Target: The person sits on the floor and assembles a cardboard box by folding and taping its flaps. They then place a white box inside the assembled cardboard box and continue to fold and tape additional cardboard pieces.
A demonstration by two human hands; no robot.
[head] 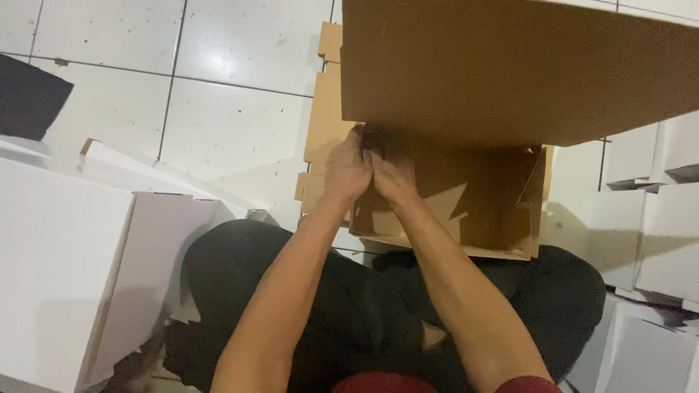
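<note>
Head view — both hands' [371,175] fingertips vanish under the cardboard box [510,73] flap.

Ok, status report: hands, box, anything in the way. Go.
Left hand and right hand together, pressing the inner corner of the brown cardboard box. Big lid flap raised above. White boxes either side, nothing blocking.

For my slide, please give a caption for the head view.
Both hands, left hand and right hand, press inside a brown cardboard box.

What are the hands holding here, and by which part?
Both the left hand and right hand grip the brown cardboard box at its left inner corner, under the raised flap.
</note>
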